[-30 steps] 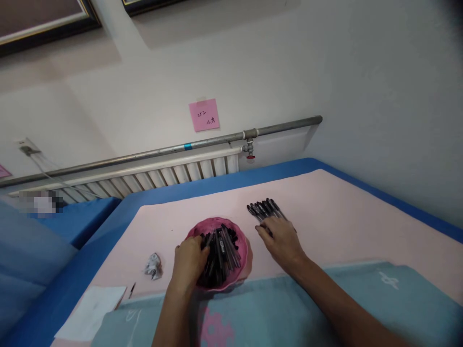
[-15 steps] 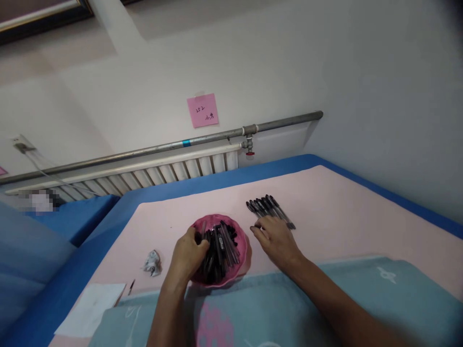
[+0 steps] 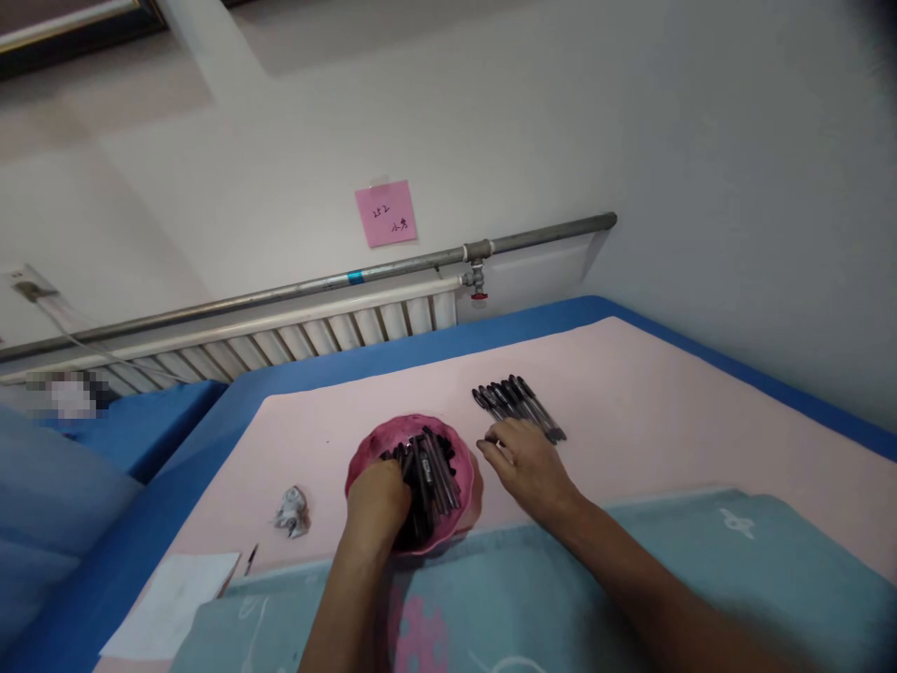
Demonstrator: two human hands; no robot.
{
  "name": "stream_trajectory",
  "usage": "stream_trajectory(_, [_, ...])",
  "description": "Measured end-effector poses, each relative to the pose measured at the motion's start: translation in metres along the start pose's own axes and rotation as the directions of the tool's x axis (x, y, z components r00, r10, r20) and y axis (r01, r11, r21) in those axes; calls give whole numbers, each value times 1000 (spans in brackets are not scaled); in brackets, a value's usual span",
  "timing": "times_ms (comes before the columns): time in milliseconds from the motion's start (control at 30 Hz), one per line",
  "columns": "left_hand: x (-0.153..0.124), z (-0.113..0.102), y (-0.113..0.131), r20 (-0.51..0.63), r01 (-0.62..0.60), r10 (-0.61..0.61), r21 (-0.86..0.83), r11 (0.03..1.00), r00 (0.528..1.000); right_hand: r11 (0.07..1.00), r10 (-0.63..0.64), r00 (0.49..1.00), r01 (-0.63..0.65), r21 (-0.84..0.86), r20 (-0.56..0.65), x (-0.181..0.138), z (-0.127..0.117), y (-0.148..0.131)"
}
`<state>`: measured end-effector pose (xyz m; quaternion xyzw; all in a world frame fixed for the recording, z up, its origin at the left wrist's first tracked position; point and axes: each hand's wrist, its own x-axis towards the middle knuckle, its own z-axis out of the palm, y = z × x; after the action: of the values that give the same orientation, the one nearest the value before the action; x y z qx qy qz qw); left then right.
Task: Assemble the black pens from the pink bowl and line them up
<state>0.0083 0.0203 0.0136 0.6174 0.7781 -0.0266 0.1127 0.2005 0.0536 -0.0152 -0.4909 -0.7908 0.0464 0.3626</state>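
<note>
- Our left hand (image 3: 378, 500) curls into the pink bowl (image 3: 356, 460) toward the surface's (image 3: 665, 421) near edge; we cannot tell whether it grips anything.
- Our right hand (image 3: 529, 463) lies flat and empty, fingertips at the row of pens (image 3: 519, 402) beside the bowl.
- We judge little is done: the row is short and the bowl is heaped.

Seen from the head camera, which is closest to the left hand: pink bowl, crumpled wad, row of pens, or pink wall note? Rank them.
1. Pink bowl: the left hand is in it.
2. Crumpled wad: just to its left.
3. Row of pens: past the bowl, to the right.
4. Pink note: up on the wall.
</note>
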Motion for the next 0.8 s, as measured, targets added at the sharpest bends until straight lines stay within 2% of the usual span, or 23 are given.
stream_trajectory(233, [4, 2, 0, -32, 5, -6, -42, 999, 999, 1000, 6, 1000, -6, 12, 4, 0, -2, -1])
stream_trajectory(300, [4, -1, -8, -50, -3, -3, -127, 992, 999, 999, 8, 1000, -7, 37, -13, 0, -3, -2])
stream_trajectory(333, [3, -2, -13, -58, -7, -6, -221, 975, 998, 998, 11, 1000, -10, 58, -22, 0, -5, -3])
stream_trajectory(367, [2, -4, -17, -61, -9, -13, -361, 933, 998, 996, 20, 999, -17, 93, -27, 0, -6, -5])
stream_trajectory(400, [1, -5, -20, -53, -10, -22, -529, 849, 998, 989, 33, 999, -29, 144, -23, 0, -7, -9])
stream_trajectory(467, [-2, -7, -21, 11, 9, 0, -831, 557, 1000, 952, 68, 997, -73, 299, 27, -2, -10, -18])
stream_trajectory(533, [-7, -6, -14, 83, 58, 97, -969, 238, 992, 862, 97, 986, -153, 483, 138, -6, -12, -30])
stream_trajectory(600, [-11, -4, -3, 101, 94, 208, -995, 44, 973, 727, 119, 954, -273, 630, 275, -10, -12, -42])
stream_trajectory(633, [-13, -2, 3, 92, 97, 243, -995, -6, 966, 662, 137, 933, -335, 670, 332, -12, -11, -46])
stream_trajectory(700, [-16, 1, 13, 56, 71, 284, -996, -45, 957, 546, 168, 902, -422, 724, 399, -15, -9, -52])
stream_trajectory(800, [-18, 3, 21, 20, 19, 301, -1000, 6, 954, 401, 200, 870, -493, 773, 451, -17, -5, -52])
